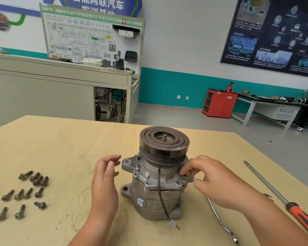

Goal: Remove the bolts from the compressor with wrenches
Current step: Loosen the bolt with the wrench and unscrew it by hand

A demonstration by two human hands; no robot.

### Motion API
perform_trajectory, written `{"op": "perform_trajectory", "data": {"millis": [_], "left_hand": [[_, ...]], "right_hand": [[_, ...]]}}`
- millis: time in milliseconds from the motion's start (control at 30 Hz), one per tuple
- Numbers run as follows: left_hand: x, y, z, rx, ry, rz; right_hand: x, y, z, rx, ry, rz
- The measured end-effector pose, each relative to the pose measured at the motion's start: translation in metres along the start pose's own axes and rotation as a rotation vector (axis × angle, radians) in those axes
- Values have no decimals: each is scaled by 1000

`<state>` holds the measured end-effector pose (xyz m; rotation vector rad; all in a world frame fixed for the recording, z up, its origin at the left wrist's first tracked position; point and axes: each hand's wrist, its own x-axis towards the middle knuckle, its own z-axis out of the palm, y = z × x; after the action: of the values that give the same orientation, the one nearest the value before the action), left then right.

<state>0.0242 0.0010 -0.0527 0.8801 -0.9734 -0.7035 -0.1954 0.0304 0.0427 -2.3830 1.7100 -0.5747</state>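
A grey metal compressor (155,189) stands upright on the wooden table (64,148), its dark pulley on top and a black wire hanging down its front. My right hand (217,181) is at its right flange, fingertips pinching a small bolt (188,174) there. My left hand (105,180) hovers just left of the compressor with fingers relaxed, holding nothing. Several removed bolts (23,194) lie in loose rows at the table's left. A bent silver wrench (220,222) lies on the table under my right forearm.
A long screwdriver (283,199) with a red and black handle lies diagonally at the right edge. Another wrench end (268,196) shows beside my right wrist. Beyond the table are a grey workbench (60,89), a red cabinet (219,103) and open floor.
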Motion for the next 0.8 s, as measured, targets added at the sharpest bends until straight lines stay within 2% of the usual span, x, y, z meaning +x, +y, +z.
{"op": "perform_trajectory", "data": {"millis": [133, 233, 333, 400, 467, 533, 633, 800], "left_hand": [[0, 1, 0, -4, -3, 2], [0, 1, 0, -10, -3, -2], [0, 1, 0, -9, 5, -9], [0, 1, 1, -8, 1, -5], [0, 0, 0, -14, 0, -7], [1, 0, 0, -15, 8, -9], [0, -1, -1, -13, 10, -9], [1, -1, 0, -22, 9, -3]], "right_hand": [[-3, -1, 5, -57, 138, 75], [-1, 5, 2, -28, 58, 61], [-1, 8, -2, 26, 102, 101], [1, 1, 2, -50, 118, 126], [4, 1, 5, -75, 88, 68], [4, 1, 3, 14, 87, 29], [6, -2, 2, -2, 128, 58], [3, 5, 0, 61, 51, -13]]}}
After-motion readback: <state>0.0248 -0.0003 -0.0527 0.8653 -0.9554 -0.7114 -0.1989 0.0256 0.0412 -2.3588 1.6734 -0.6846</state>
